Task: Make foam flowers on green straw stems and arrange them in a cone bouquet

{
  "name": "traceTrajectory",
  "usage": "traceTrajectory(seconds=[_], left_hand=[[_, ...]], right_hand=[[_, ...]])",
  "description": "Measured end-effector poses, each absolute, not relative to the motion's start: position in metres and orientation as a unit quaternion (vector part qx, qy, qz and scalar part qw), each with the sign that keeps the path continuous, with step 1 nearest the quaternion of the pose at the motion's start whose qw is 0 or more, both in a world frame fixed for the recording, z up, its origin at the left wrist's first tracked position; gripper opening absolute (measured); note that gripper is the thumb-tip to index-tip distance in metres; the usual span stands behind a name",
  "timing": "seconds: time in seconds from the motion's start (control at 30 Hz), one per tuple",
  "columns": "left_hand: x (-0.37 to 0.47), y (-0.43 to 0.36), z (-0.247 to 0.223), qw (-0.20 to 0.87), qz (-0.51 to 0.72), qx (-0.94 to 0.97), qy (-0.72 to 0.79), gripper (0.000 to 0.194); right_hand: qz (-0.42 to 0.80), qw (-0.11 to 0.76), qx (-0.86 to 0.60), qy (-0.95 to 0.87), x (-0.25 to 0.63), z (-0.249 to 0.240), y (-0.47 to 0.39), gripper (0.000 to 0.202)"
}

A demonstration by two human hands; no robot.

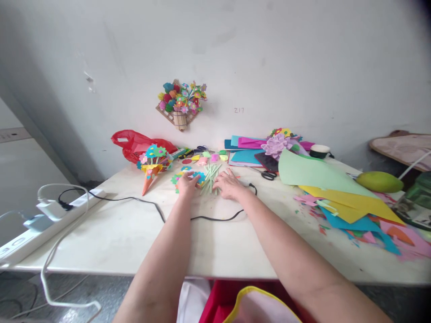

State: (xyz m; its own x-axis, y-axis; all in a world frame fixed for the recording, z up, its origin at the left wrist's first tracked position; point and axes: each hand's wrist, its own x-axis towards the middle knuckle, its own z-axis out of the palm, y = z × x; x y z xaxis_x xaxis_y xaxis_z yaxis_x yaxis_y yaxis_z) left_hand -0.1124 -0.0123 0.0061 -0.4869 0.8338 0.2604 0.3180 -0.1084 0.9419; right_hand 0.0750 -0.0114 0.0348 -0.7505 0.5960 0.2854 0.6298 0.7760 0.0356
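Pale green strips [210,175] lie in a loose, crossing pile in the middle of the table. My right hand [229,185] rests on the pile's right side, its fingers spread and bent downward. To the left of the strips, my left hand [187,183] reaches over several cut-out flowers, among them a blue flower [201,177], with fingers apart and touching or just above them. Part of the flowers is hidden under this hand. Behind them lie small coloured cut-outs [202,161]. An orange cone [151,176] filled with craft flowers stands further left.
A black cable [215,219] crosses the table before my hands, near a white power strip [84,199]. Black-handled scissors [268,175] lie to the right. Coloured sheets [336,202], scraps and a green-yellow fruit [380,181] cover the right side. A red bag [131,143] sits back left.
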Motion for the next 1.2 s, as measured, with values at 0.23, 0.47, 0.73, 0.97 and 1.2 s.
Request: traceTrajectory(seconds=[0.23,0.47,0.73,0.97,1.2], left_hand=[[-0.115,-0.017,0.011,0.078,0.476,0.476,0.735,0.029],[-0.115,-0.018,0.011,0.089,0.449,0.472,0.753,0.029],[-0.115,-0.017,0.01,0.082,0.451,0.472,0.753,0.03],[-0.114,-0.016,0.01,0.066,0.411,0.496,0.762,0.031],[-0.109,-0.019,0.013,0.013,0.382,0.527,0.759,0.03]], right_hand=[[-0.083,0.136,-0.281,-0.946,0.073,0.033,-0.009,0.028],[-0.101,0.15,-0.275,-0.944,0.072,0.027,-0.003,0.021],[-0.074,0.189,-0.322,-0.925,0.071,0.03,-0.007,0.025],[-0.088,0.3,-0.422,-0.851,0.071,0.035,-0.008,0.031],[-0.056,0.427,-0.372,-0.822,0.071,0.041,-0.011,0.033]])
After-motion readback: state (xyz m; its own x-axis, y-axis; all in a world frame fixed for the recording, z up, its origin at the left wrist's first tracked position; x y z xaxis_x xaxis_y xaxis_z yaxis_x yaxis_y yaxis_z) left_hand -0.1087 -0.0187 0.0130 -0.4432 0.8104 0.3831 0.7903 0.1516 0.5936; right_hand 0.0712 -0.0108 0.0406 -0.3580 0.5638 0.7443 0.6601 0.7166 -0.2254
